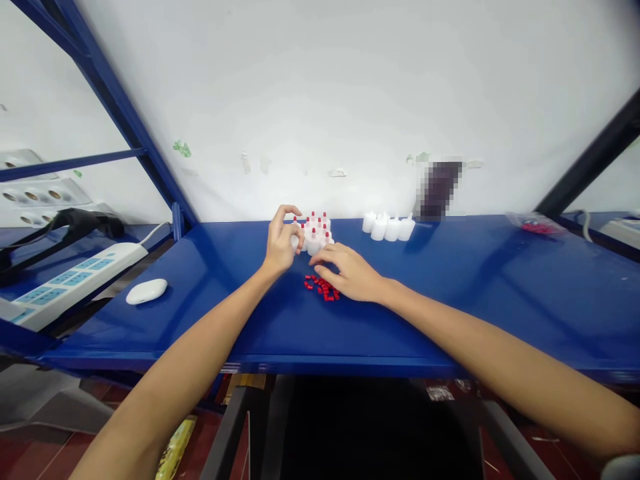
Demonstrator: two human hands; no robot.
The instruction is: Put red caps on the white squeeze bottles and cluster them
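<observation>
Several small white bottles [313, 245] with red caps stand upright in a tight cluster at the middle of the blue table. My left hand [281, 241] curves along the cluster's left side, index finger arched and apart from the other fingers. Whether its fingertips touch a bottle is unclear. At the front right of the cluster is my right hand [347, 272], palm down, with a gap between thumb and fingers and nothing visible in it. Loose red caps [327, 291] lie scattered just beneath and left of that hand.
More white bottles [393, 228], without red caps, stand against the wall to the right. A white oval case [147, 291] lies at left, near a power strip [75, 283]. A clear bag [537, 225] with red pieces rests at far right. Blue posts [115, 93] frame the table [450, 267].
</observation>
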